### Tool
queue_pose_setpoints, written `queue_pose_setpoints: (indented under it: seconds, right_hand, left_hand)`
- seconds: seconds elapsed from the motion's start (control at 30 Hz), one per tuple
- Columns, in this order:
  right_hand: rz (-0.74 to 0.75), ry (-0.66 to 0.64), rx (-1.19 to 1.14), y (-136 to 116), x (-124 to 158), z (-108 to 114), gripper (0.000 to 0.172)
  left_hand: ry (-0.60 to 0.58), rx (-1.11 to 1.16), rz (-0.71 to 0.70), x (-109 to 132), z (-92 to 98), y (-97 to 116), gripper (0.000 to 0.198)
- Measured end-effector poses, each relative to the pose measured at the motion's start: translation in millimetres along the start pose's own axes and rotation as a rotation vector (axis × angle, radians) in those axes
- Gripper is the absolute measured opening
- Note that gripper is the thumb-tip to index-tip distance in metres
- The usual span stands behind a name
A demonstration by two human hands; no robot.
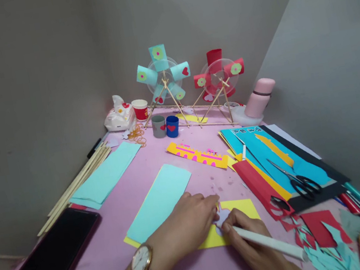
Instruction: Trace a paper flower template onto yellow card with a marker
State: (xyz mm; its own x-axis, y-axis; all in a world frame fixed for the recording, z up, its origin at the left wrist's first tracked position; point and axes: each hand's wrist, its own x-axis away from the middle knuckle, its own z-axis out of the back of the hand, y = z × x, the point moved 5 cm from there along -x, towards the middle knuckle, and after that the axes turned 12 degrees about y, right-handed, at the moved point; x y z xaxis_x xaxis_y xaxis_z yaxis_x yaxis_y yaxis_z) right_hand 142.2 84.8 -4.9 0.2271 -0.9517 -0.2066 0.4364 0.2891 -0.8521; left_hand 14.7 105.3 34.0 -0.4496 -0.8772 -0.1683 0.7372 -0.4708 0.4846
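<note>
On a sheet of yellow paper [243,207] lies a small lavender paper cutout [222,218], partly covered by my fingers. My left hand [191,216], with curled fingers, pins the cutout down from the left side. A white marker pen [270,244] is gripped in my right hand [249,238], its tip at the cutout's lower right edge and hidden by my fingers. Beside my left hand rests a long light-blue paper strip [158,203], with yellow paper showing under its lower corner.
Two stick-and-paper wheels, one light blue [163,78] and one red [220,77], stand at the back. Scissors [300,181] lie on coloured sheets at right, above paper scraps [331,252]. A phone [50,267] and wooden sticks [74,185] occupy the left.
</note>
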Motion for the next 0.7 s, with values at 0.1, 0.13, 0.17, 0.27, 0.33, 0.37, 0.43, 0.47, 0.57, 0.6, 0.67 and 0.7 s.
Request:
queue_pose_setpoints:
  seconds: [0.1, 0.13, 0.17, 0.27, 0.33, 0.37, 0.43, 0.47, 0.57, 0.6, 0.67, 0.7]
  right_hand:
    - [-0.007, -0.002, 0.008, 0.5, 0.2, -0.2, 0.027]
    - [-0.008, -0.001, 0.012, 0.6, 0.3, -0.1, 0.027]
    - [-0.009, 0.001, 0.017, 0.7, 0.5, 0.2, 0.028]
    - [-0.022, 0.006, 0.025, 2.3, 0.8, 1.2, 0.029]
    - [-0.03, 0.014, 0.025, 3.7, 0.5, 2.0, 0.029]
    - [-0.033, 0.015, 0.024, 4.5, 0.2, 2.2, 0.029]
    - [-0.044, 0.018, 0.027, 6.3, -0.2, 2.5, 0.028]
    - [-0.05, 0.021, 0.03, 7.1, -0.3, 2.8, 0.028]
    - [-0.059, 0.023, 0.03, 8.1, 0.4, 3.8, 0.029]
    - [-0.058, 0.023, 0.026, 8.0, 1.0, 4.2, 0.029]
    - [-0.059, 0.025, 0.016, 7.8, 2.4, 5.4, 0.029]
    - [-0.063, 0.03, 0.01, 8.0, 3.0, 6.2, 0.029]
  left_hand:
    - [-0.004, 0.007, 0.01, 0.1, 0.9, 0.3, 0.017]
    - [-0.006, 0.01, 0.011, 0.2, 1.2, 0.4, 0.017]
    - [-0.008, 0.013, 0.01, 0.5, 1.3, 0.6, 0.017]
    - [-0.007, 0.012, 0.008, 1.3, 0.9, 0.6, 0.016]
    - [-0.001, 0.009, 0.008, 1.5, 0.4, 0.1, 0.016]
    - [0.0, 0.008, 0.008, 1.4, 0.0, 0.0, 0.016]
    - [0.0, 0.01, 0.006, 1.1, -0.3, -0.2, 0.016]
    - [-0.001, 0.012, 0.006, 0.9, -0.2, -0.2, 0.016]
    - [-0.004, 0.014, 0.011, 0.7, 0.7, -0.1, 0.016]
    - [-0.005, 0.015, 0.012, 0.7, 1.0, 0.0, 0.016]
    - [-0.005, 0.019, 0.011, 0.8, 1.4, 0.2, 0.016]
    - [-0.004, 0.022, 0.012, 0.9, 1.3, 0.2, 0.016]
